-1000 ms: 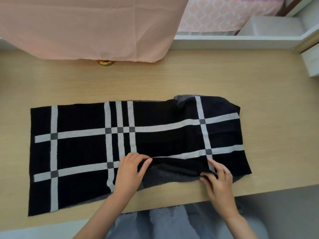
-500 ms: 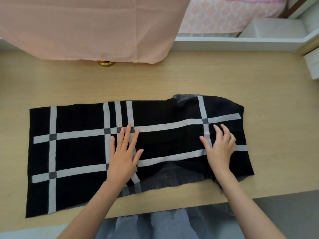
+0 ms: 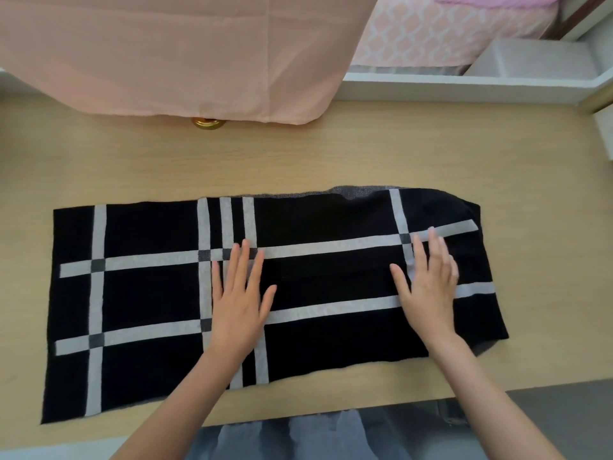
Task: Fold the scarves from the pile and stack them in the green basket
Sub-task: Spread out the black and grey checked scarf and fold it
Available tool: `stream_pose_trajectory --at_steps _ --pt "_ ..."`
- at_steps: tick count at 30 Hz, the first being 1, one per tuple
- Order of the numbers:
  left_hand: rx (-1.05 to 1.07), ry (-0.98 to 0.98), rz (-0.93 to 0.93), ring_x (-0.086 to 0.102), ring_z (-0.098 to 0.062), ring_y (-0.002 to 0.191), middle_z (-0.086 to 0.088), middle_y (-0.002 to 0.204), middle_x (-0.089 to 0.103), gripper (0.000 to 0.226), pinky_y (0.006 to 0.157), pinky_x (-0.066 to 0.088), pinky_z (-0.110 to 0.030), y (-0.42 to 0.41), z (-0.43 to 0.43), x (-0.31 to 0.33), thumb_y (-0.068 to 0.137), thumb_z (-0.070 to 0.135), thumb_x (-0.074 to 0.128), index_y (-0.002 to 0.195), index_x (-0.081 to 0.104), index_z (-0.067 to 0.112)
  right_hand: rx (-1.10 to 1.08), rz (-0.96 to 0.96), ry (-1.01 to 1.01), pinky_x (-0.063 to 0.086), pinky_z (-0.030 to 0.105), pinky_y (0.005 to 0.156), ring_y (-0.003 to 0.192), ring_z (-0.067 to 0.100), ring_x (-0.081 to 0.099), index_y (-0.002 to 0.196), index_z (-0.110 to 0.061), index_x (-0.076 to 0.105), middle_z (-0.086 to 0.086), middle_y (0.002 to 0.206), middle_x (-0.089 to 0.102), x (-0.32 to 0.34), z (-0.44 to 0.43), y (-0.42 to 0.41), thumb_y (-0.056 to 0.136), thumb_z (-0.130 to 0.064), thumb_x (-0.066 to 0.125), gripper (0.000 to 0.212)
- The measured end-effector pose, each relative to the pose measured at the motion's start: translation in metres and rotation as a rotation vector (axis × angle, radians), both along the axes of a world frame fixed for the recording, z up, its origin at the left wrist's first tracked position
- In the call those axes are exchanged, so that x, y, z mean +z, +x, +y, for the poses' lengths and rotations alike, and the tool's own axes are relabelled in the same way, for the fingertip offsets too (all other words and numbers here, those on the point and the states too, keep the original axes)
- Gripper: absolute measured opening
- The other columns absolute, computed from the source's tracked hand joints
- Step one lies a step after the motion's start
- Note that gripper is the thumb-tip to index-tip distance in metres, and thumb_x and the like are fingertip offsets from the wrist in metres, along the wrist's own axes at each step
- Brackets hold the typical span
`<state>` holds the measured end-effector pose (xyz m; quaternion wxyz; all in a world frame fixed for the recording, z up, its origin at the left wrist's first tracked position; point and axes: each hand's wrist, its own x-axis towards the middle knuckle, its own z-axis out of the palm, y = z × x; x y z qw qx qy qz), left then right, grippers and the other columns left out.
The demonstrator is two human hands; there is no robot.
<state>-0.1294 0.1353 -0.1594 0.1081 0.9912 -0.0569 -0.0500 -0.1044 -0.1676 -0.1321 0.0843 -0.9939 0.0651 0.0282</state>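
Note:
A black scarf (image 3: 149, 303) with grey-white check stripes lies spread lengthwise across the wooden table (image 3: 331, 154). It is doubled over, and a grey underside peeks out at its far right edge. My left hand (image 3: 238, 303) presses flat on the scarf's middle with fingers straight and spread. Flat on the right part, my right hand (image 3: 428, 287) also has its fingers straight. No green basket and no pile of scarves appear in this view.
A pink cloth (image 3: 172, 54) hangs over the table's far left side, with a small brass knob (image 3: 208, 123) under its hem. A white shelf edge (image 3: 464, 88) runs along the far right. The table's near edge is close to my body.
Both hands let go of the scarf's near edge, which they pinched a second ago, and slid forward over the cloth. The grey underside along the near edge is now covered.

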Motion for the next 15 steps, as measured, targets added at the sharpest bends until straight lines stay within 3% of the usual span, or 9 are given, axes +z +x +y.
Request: stream_pose_trajectory --at_steps 5,9,12,15 --pt "-0.041 -0.045 -0.021 0.012 -0.025 0.146 -0.012 0.157 0.017 0.056 0.118 0.013 -0.05 0.026 -0.044 0.001 0.099 0.038 0.028 0.149 0.026 0.013 0.081 -0.128 0.273 0.018 0.033 0.112 0.139 0.022 0.023 0.144 -0.012 0.037 0.008 0.153 0.027 0.007 0.028 0.054 0.096 -0.021 0.052 0.051" --pt "-0.024 -0.144 -0.054 0.026 -0.026 0.142 -0.012 0.152 0.032 0.052 0.116 0.022 -0.047 0.064 -0.079 0.007 0.096 0.026 0.041 0.145 0.037 0.01 0.155 -0.101 0.39 0.036 0.041 0.103 0.115 0.024 0.044 0.125 -0.011 0.06 0.007 0.12 0.057 0.004 0.022 0.111 0.091 -0.012 0.06 0.034" --pt "0.065 -0.233 -0.153 0.05 -0.027 0.126 -0.011 0.133 0.056 0.04 0.11 0.035 -0.045 0.102 -0.088 0.011 0.094 0.018 0.048 0.131 0.054 0.008 0.203 0.045 0.398 0.036 0.041 0.099 0.108 0.023 0.043 0.113 -0.015 0.066 0.002 0.101 0.056 0.002 0.018 0.142 0.09 -0.017 0.062 0.023" --pt "0.101 -0.345 -0.136 0.057 -0.028 0.106 -0.011 0.113 0.062 0.028 0.097 0.042 -0.04 0.13 -0.085 0.011 0.093 0.014 0.057 0.119 0.063 0.008 0.255 0.166 0.419 0.038 0.039 0.098 0.105 0.018 0.041 0.103 -0.016 0.066 -0.002 0.098 0.051 0.005 0.008 0.159 0.088 -0.022 0.066 0.016"
